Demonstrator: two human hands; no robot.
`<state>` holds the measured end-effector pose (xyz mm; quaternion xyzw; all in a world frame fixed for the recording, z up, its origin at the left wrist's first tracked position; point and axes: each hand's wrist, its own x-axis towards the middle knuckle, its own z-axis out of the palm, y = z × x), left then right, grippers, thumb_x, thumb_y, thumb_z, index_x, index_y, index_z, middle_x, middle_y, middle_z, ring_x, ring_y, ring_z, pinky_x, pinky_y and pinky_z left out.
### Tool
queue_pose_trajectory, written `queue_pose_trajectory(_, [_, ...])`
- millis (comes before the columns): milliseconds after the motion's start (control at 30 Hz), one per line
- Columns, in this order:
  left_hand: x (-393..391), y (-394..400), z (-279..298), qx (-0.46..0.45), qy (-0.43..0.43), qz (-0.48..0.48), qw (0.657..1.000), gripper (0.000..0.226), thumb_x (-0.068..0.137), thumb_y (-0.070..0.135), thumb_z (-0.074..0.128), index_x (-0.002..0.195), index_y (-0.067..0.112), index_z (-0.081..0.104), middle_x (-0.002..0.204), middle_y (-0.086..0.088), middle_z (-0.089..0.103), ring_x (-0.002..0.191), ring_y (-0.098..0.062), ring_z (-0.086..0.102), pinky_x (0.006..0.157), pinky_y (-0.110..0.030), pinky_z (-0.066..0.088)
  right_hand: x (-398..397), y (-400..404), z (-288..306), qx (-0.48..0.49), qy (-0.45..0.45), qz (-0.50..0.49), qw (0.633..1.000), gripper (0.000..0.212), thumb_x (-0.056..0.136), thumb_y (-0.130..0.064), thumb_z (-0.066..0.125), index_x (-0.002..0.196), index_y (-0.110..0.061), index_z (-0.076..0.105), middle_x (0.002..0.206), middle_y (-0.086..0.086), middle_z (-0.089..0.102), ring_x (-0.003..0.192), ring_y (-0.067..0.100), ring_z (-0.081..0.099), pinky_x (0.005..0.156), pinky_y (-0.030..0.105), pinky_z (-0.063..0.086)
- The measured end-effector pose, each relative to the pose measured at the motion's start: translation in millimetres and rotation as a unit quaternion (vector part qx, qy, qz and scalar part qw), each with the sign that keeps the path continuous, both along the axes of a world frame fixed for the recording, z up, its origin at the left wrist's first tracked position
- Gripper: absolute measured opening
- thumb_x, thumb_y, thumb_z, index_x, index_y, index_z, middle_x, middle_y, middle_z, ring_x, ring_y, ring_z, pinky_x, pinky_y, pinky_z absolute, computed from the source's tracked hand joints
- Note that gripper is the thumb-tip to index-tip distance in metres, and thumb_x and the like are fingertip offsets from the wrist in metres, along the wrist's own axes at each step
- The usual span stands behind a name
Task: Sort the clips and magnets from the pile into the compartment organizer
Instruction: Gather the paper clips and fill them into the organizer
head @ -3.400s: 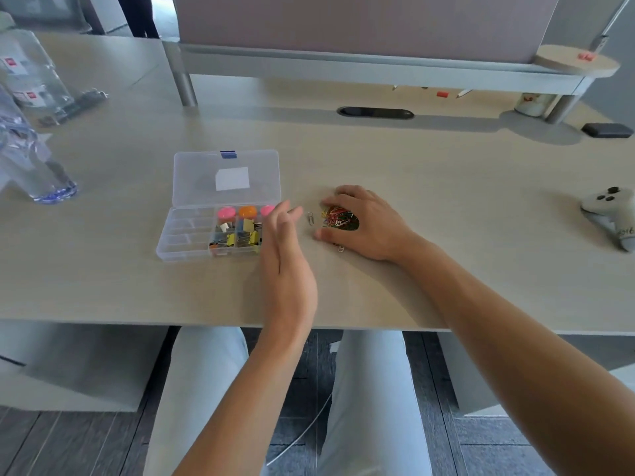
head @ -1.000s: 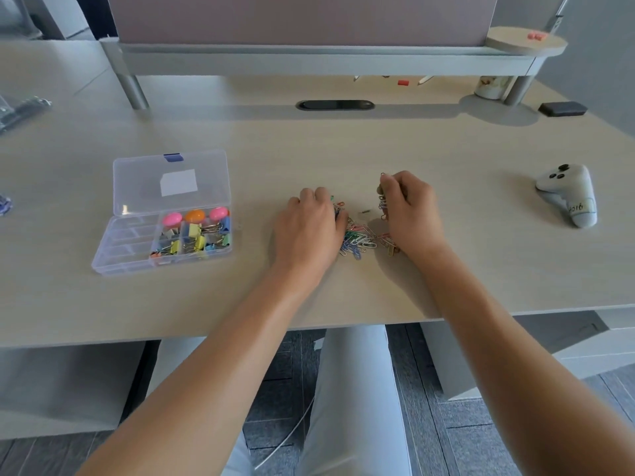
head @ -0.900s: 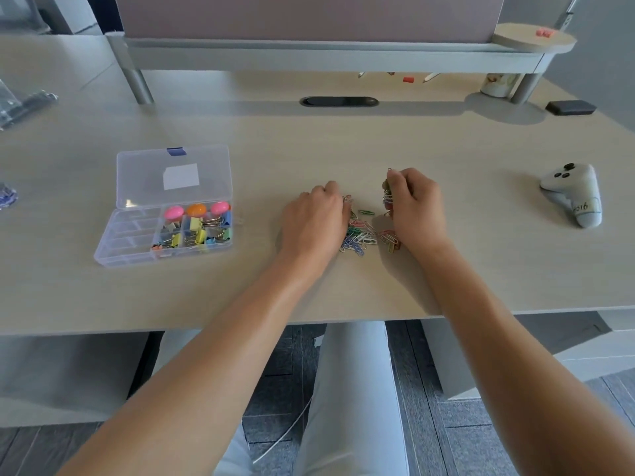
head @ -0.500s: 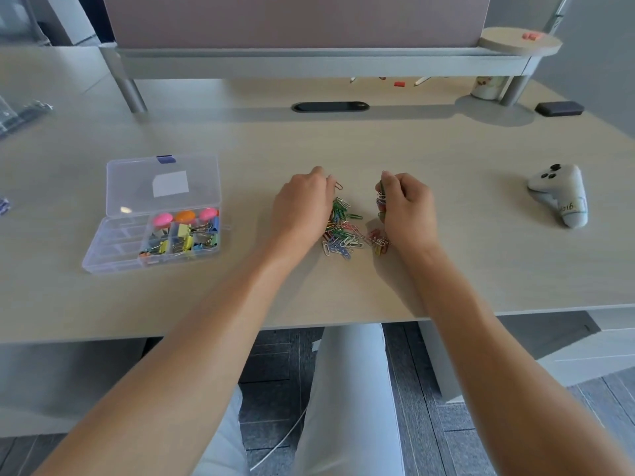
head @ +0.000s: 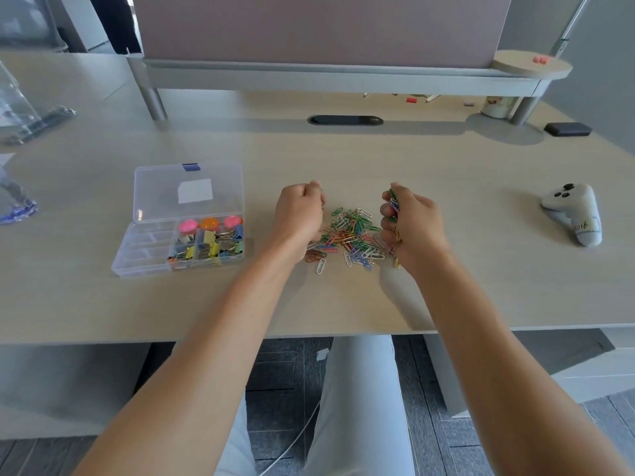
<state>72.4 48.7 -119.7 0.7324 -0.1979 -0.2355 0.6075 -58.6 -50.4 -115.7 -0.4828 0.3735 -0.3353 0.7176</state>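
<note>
Many coloured paper clips [head: 350, 237] lie in a loose pile on the desk [head: 343, 159], between the two hands. The right hand [head: 410, 225] is at the right edge of the pile; its fingers are curled around a bunch of clips [head: 394, 205], and some of them stick out above the fist. The left hand [head: 299, 218] is at the left edge of the pile with the fingers curled in. I cannot tell if it holds any clips, because the back of the hand hides the palm, and it also covers some clips at that side.

To the left of the left hand, a little apart, stands the clear organizer [head: 144, 259] with its lid [head: 187, 190] open and lying flat behind it. The right compartments hold binder clips [head: 206, 249] in several colours, and at their back row there are three round magnets [head: 209, 224], two pink and one orange. The left compartments look empty.

Far to the right of the pile lies a white controller [head: 577, 211]. At the back of the desk is a dark cable slot [head: 345, 119], under a grey shelf [head: 340, 79], and a black block [head: 567, 128] is near the right corner. At the left edge some clear plastic things [head: 20, 115] are only partly seen.
</note>
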Motion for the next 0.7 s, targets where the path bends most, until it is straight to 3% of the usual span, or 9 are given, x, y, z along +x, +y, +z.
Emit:
queue_pose_trajectory(233, [8.6,25.4,12.7,0.017,0.01,-0.057,0.998,0.039,0.104,0.03,0.043,0.069,0.015,0.049,0.052,0.002,0.042,0.038,-0.015,0.03,0.041,-0.016,0.025,23.7,19.7,8.8,-0.009,-0.006,0.03,0.999,0.026,0.103,-0.024,0.051,0.081,-0.011,0.057,0.06,0.001,0.043,0.045,0.014,0.027,0.042,0.024,0.019])
queue_pose_trajectory(467, [37.4,66.3,34.6,-0.013,0.005,-0.024,1.0,0.037,0.101,0.028,0.043,0.067,0.015,0.05,0.053,0.001,0.04,0.04,-0.015,0.028,0.044,-0.019,0.023,61.2,54.3,20.7,-0.007,-0.003,0.068,0.998,0.026,0.101,-0.026,0.055,0.081,-0.012,0.06,0.061,0.001,0.049,0.044,0.014,0.032,0.04,0.023,0.023])
queue_pose_trajectory(633, [72.3,113.8,46.0,-0.01,-0.002,0.028,1.0,0.036,0.103,0.028,0.044,0.07,0.014,0.051,0.054,0.0,0.04,0.038,-0.014,0.033,0.044,-0.017,0.037,103.9,93.1,26.5,0.007,-0.012,0.11,0.994,0.027,0.102,-0.026,0.055,0.08,-0.012,0.061,0.062,0.001,0.048,0.044,0.012,0.032,0.041,0.023,0.022])
queue_pose_trajectory(700, [89.2,134.7,45.8,0.004,-0.012,0.049,0.999,0.037,0.103,0.029,0.044,0.071,0.014,0.052,0.052,0.002,0.042,0.035,-0.011,0.033,0.039,-0.015,0.031,119.3,108.2,27.6,0.008,-0.017,0.131,0.991,0.027,0.103,-0.026,0.054,0.081,-0.012,0.06,0.061,0.001,0.048,0.045,0.013,0.031,0.041,0.023,0.022])
